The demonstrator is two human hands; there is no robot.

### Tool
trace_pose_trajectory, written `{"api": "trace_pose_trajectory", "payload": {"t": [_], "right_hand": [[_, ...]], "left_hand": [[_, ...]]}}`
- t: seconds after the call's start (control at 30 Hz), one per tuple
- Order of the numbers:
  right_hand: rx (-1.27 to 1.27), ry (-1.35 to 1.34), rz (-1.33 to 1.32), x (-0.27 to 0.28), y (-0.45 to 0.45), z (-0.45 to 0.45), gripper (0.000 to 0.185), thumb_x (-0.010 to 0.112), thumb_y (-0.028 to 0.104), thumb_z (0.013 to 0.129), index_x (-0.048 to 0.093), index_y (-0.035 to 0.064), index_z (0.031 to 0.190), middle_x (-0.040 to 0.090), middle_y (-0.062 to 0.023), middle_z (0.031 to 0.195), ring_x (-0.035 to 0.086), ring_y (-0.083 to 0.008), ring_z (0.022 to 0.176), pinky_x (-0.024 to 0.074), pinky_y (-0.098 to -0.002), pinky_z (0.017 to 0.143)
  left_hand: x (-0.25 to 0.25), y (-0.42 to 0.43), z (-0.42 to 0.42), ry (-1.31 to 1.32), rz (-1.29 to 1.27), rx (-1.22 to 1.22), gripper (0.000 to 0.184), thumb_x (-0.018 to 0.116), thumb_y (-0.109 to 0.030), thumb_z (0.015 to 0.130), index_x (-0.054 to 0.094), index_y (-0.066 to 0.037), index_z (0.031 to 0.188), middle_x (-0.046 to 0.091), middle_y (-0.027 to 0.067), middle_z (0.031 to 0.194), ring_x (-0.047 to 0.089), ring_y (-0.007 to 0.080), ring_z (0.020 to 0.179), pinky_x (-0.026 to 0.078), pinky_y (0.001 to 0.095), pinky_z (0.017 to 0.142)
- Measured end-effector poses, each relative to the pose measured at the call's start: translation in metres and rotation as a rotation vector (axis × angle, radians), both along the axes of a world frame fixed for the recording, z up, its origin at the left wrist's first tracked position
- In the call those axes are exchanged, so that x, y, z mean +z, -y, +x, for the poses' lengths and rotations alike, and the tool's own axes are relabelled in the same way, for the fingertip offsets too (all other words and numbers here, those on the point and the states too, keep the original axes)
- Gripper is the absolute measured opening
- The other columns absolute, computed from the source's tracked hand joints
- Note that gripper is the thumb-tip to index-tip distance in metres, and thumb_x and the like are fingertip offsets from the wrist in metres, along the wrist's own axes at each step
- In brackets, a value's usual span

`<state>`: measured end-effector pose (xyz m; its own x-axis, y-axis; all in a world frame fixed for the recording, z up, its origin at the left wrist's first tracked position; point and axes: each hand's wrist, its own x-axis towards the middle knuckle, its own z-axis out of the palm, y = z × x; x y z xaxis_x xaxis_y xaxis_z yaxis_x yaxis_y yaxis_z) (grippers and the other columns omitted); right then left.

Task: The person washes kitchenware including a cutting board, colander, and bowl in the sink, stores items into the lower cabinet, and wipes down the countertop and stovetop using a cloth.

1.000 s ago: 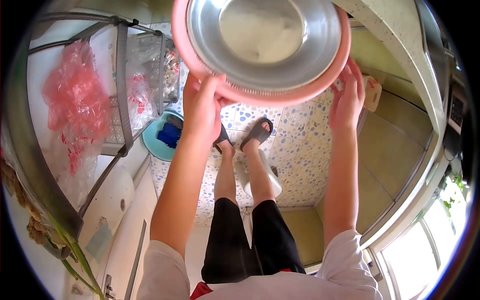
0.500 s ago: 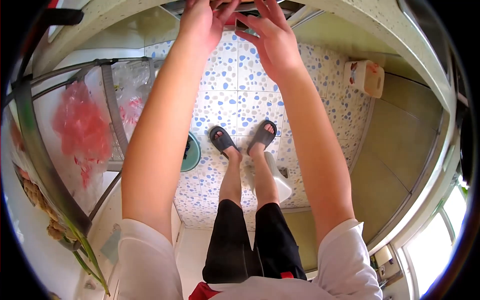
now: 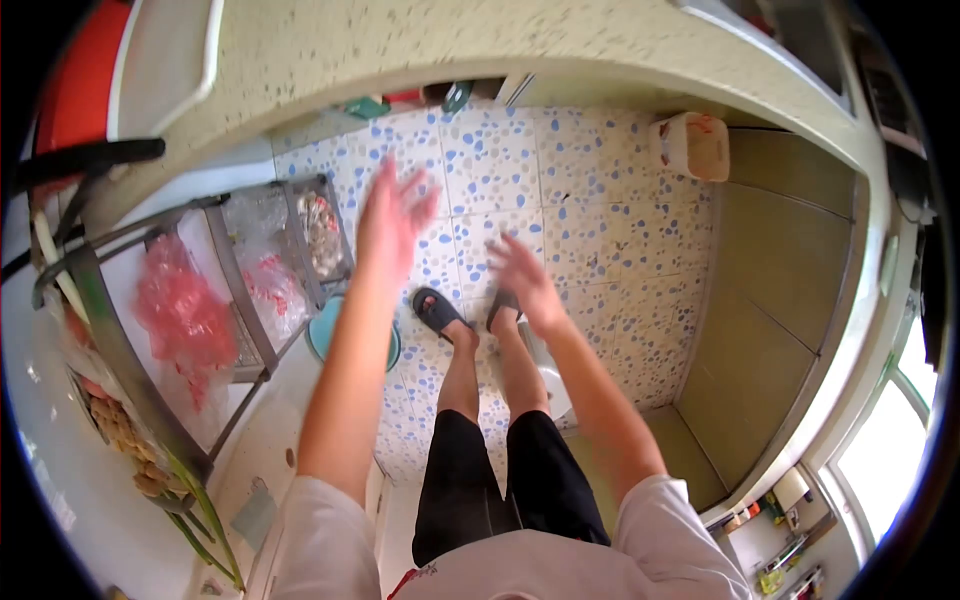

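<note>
My left hand (image 3: 392, 222) is in mid-air above the tiled floor (image 3: 500, 160), with its fingers apart and nothing in them. To its right, and nearer my body, my right hand (image 3: 525, 280) also hangs free, fingers spread and a little blurred by motion. Neither hand touches anything. Past them, below the speckled counter edge (image 3: 450, 60), a green object (image 3: 458, 97) and a second green object (image 3: 368, 107) show at the cabinet opening; I cannot make out their kind.
On the left stands a rack (image 3: 225, 285) with a red plastic bag (image 3: 180, 310) and clear bags. Beside it is a teal basin (image 3: 325, 328). A white bin (image 3: 690, 148) sits by the right cabinets (image 3: 770, 310). Behind my feet is a pale stool (image 3: 553, 385).
Both hands have drawn back from the cabinet area under the counter toward my body. The view has shifted, so more of the countertop shows and the cabinet opening is less visible.
</note>
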<state>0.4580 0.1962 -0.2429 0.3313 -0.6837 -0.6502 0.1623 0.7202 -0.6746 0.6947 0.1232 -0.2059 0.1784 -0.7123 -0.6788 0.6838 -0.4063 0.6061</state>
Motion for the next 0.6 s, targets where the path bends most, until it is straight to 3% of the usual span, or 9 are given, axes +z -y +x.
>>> {"api": "trace_pose_trajectory", "payload": {"t": [0.07, 0.13, 0.27, 0.47, 0.6], "right_hand": [[-0.051, -0.050, 0.096, 0.016, -0.043, -0.030, 0.062, 0.051, 0.008, 0.103, 0.033, 0.0078, 0.162, 0.053, -0.0118, 0.154, 0.056, -0.0195, 0.129, 0.0462, -0.0340, 0.104], [-0.114, -0.064, 0.168, 0.033, -0.083, -0.057, 0.059, 0.051, 0.006, 0.103, 0.035, 0.0070, 0.160, 0.055, -0.0118, 0.150, 0.059, -0.0198, 0.125, 0.0483, -0.0337, 0.102], [-0.100, -0.205, 0.168, 0.083, -0.148, -0.106, 0.056, 0.052, 0.012, 0.105, 0.037, 0.0060, 0.159, 0.065, -0.0131, 0.140, 0.065, -0.0217, 0.116, 0.0511, -0.0362, 0.099], [-0.217, -0.357, 0.219, 0.184, -0.190, -0.148, 0.049, 0.051, 0.011, 0.102, 0.049, 0.0081, 0.151, 0.071, -0.0086, 0.129, 0.067, -0.0189, 0.108, 0.0522, -0.0339, 0.093], [-0.320, -0.421, 0.157, 0.203, -0.210, -0.177, 0.044, 0.055, 0.009, 0.101, 0.055, 0.0073, 0.145, 0.073, -0.0094, 0.120, 0.067, -0.0155, 0.095, 0.0521, -0.0277, 0.081]], "left_hand": [[0.014, -0.067, -0.020, -0.075, 0.202, -0.050, 0.068, 0.059, -0.046, 0.103, 0.037, -0.015, 0.159, 0.057, 0.0171, 0.142, 0.066, 0.0234, 0.106, 0.056, 0.0335, 0.092], [0.038, -0.125, -0.036, -0.189, 0.395, -0.068, 0.056, 0.061, -0.043, 0.103, 0.049, -0.016, 0.151, 0.066, 0.0115, 0.127, 0.068, 0.0221, 0.099, 0.056, 0.0343, 0.088], [0.116, -0.201, -0.063, -0.259, 0.484, -0.160, 0.050, 0.062, -0.043, 0.102, 0.056, -0.016, 0.144, 0.069, 0.0081, 0.121, 0.071, 0.0229, 0.096, 0.056, 0.0357, 0.086], [0.220, -0.201, -0.081, -0.282, 0.384, -0.463, 0.050, 0.058, -0.043, 0.102, 0.057, -0.014, 0.143, 0.071, 0.0081, 0.122, 0.071, 0.0228, 0.099, 0.055, 0.0363, 0.087], [0.238, -0.174, -0.090, -0.257, 0.279, -0.509, 0.049, 0.054, -0.039, 0.103, 0.055, -0.013, 0.145, 0.070, 0.0116, 0.122, 0.071, 0.0242, 0.098, 0.055, 0.0365, 0.086]]}}
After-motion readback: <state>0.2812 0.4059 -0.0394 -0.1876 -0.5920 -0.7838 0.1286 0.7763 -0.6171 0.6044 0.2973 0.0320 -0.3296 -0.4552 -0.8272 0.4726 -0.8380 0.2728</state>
